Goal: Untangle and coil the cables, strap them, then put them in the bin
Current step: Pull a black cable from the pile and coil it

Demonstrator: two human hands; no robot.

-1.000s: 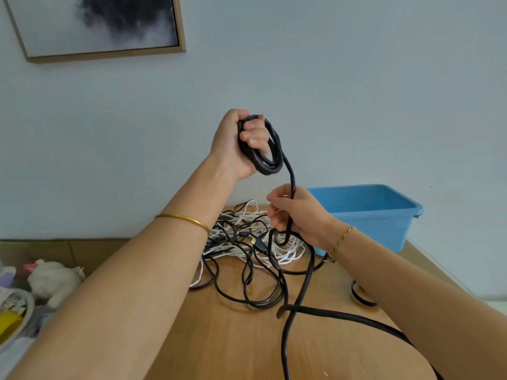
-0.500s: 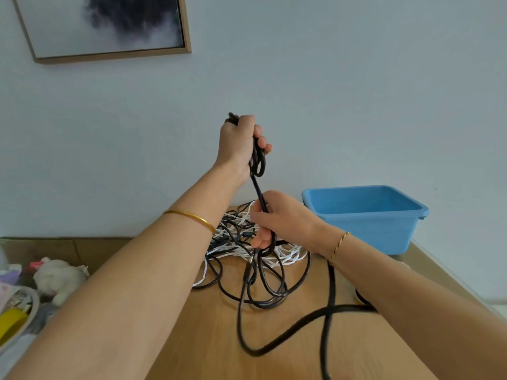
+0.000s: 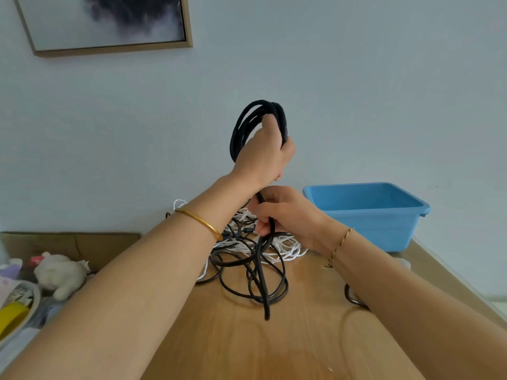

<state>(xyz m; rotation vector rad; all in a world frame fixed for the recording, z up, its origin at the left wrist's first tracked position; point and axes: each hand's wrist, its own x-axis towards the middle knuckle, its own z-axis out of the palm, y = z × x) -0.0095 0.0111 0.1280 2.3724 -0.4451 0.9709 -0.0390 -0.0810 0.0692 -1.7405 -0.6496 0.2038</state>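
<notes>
My left hand is raised above the table and grips a coil of thick black cable with several loops. Just below it, my right hand holds the same cable's free length, which hangs down to a loose end near the table. Behind and under my hands lies a tangle of thin black and white cables on the wooden table. A blue bin stands at the back right against the wall, nothing visible in it.
A dark ring-shaped thing lies on the table, partly hidden under my right forearm. Left of the table sit a white plush toy and a basket with clutter. A framed picture hangs on the wall.
The coil in my left hand has grown by another loop. The long cable run that crossed the table to the right is gone; only a short free end hangs below my right hand.
</notes>
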